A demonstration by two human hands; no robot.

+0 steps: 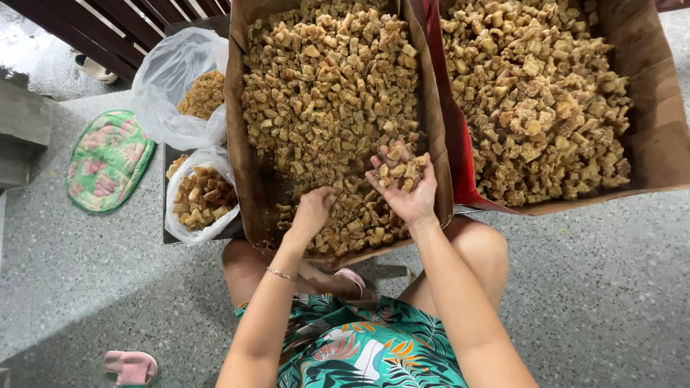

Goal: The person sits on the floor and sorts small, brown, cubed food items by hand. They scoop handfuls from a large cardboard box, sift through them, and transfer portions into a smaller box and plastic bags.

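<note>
Head view looks straight down on a speckled grey floor (611, 287). Largest on it are two cardboard boxes side by side, both heaped with small golden-brown fried chunks. The left box (237, 144) fills the centre, and the right box (647, 93), with a red inner flap, sits at 2 o'clock, touching it along one side. At 10 o'clock from the left box a clear bag (165, 79) holds finer brown crumbs, and just below it, at 9 o'clock, a smaller bag (180, 208) holds bigger chunks; both rest on a dark tray beside the box. A round quilted green-and-pink pad (108, 162) lies further out at 9 o'clock, well apart. A pink slipper (131, 366) lies at 7 o'clock.

The person sits at 6 o'clock in a leafy patterned dress, knees against the left box. The right hand (406, 187) is palm up over the box's near right corner, fingers cupped loosely open around a small pile of chunks (399, 171). The left hand (313, 208), with a thin bracelet on its wrist, reaches down into the chunks near the box's near edge, fingers curled and buried; I cannot tell what it grips.
</note>
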